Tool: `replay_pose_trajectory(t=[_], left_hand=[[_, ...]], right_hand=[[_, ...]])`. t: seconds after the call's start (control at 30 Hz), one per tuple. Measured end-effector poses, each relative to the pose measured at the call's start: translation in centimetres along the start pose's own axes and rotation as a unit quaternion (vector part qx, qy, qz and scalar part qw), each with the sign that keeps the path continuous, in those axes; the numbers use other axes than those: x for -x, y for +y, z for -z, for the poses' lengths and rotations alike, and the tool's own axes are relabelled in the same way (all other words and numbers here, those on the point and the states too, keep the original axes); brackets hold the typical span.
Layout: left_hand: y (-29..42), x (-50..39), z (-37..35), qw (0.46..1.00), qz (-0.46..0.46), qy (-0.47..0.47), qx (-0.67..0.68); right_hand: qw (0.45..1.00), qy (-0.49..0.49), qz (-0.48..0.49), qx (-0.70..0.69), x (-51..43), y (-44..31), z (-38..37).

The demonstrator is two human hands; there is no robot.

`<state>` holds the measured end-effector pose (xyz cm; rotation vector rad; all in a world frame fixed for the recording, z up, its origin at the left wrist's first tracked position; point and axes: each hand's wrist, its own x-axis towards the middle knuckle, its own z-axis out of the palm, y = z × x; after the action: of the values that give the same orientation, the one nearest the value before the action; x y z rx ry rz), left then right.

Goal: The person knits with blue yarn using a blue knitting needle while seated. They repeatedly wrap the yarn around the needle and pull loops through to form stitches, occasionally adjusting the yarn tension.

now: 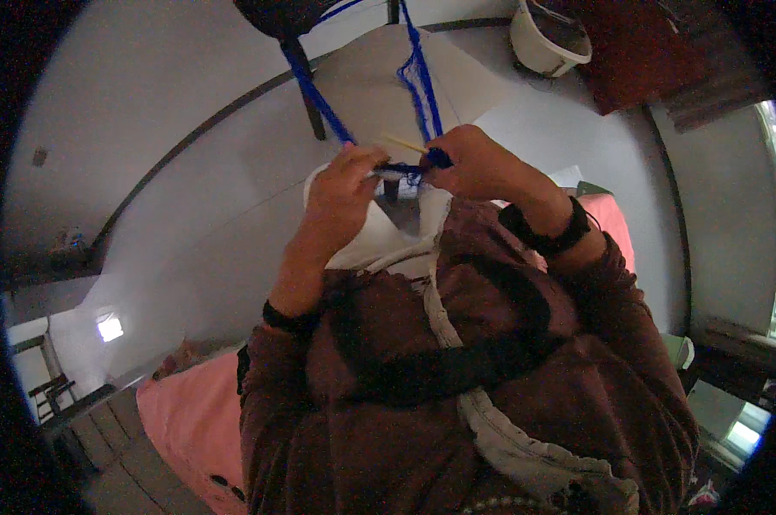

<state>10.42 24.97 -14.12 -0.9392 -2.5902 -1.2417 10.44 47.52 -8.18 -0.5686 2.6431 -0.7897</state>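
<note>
Blue yarn strands [323, 106] run from a dark object at the top down to my left hand [349, 190], whose fingers are closed on the dark blue yarn work. More blue strands [431, 96] come down to my right hand [471, 164], which grips the other end of this work together with a small dark blue bundle [438, 158]. A thin pale stick [404, 143] points out to the left from my right fingers. Between the two hands the yarn work [397, 170] is stretched, with loose threads hanging at its right part. White cloth [362, 248] lies below the hands.
A white bucket [545, 42] stands on the floor at the top right, beside a dark red cloth [639, 58]. A dark upright post [307, 96] is behind the left strands. Pink cloth [194, 425] covers something at the lower left.
</note>
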Motion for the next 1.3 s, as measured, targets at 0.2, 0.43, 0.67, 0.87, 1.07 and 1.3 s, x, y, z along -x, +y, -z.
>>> replay_pose_trajectory(t=[0.2, 0.43, 0.67, 0.87, 1.07, 1.3], left_hand=[[0.1, 0.4, -0.1, 0.962, 0.179, 0.063, 0.198], [2.7, 0.1, -1.6, 0.871, 0.259, -0.072, 0.412], [3.0, -0.4, -2.8, 0.813, 0.330, -0.115, 0.466], [2.8, 0.4, -1.6, 0.783, 0.389, -0.121, 0.470], [3.4, 0.6, -0.5, 0.783, 0.375, -0.148, 0.474], [3.3, 1.3, -0.2, 0.792, 0.341, -0.163, 0.480]], right_hand=[[0.963, 0.102, -0.105, -0.226, 3.8, 0.3, -0.3], [0.949, 0.102, -0.117, -0.274, 4.0, 1.2, -2.1], [0.981, 0.132, 0.006, -0.143, 3.4, 1.1, -3.4], [0.982, 0.144, -0.005, -0.119, 3.5, 1.0, -3.6], [0.980, 0.151, -0.002, -0.128, 3.6, 1.3, -3.6], [0.979, 0.160, 0.000, -0.127, 3.7, 1.5, -3.6]])
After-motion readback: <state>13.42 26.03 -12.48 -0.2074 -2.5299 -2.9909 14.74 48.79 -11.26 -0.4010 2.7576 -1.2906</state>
